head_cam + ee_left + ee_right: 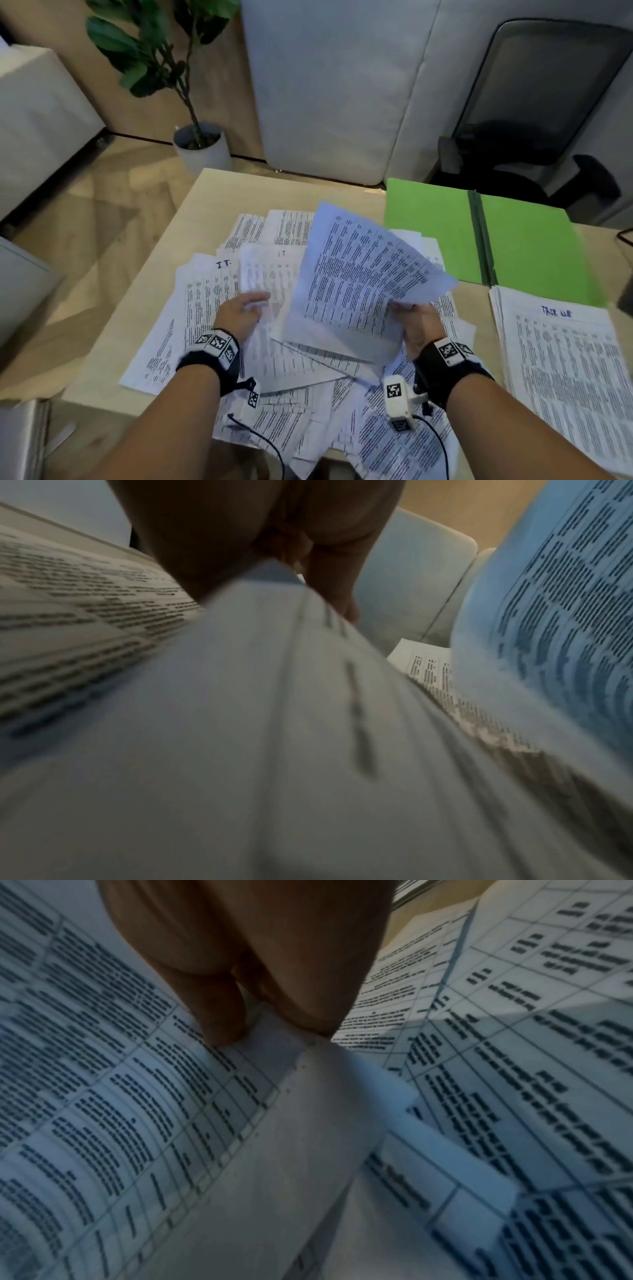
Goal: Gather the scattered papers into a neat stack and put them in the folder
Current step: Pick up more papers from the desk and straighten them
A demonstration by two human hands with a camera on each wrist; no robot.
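Note:
Printed papers [191,308] lie scattered over the middle of the light wooden table [212,192]. My right hand [416,317] pinches the lower corner of a few lifted sheets [359,274], which stand tilted above the pile. The right wrist view shows the thumb and fingers of that right hand [274,1010] clamped on those lifted sheets [137,1096]. My left hand [245,310] grips a blurred single sheet [260,270] beside them; the left hand [298,561] and that single sheet [274,696] fill the left wrist view. An open green folder [531,246] lies at the back right.
A squared stack of papers [565,359] sits at the right edge, in front of the folder. Behind the table stand a potted plant [202,147], a grey cushioned seat [325,85] and a dark office chair [534,102]. Bare table shows at the left.

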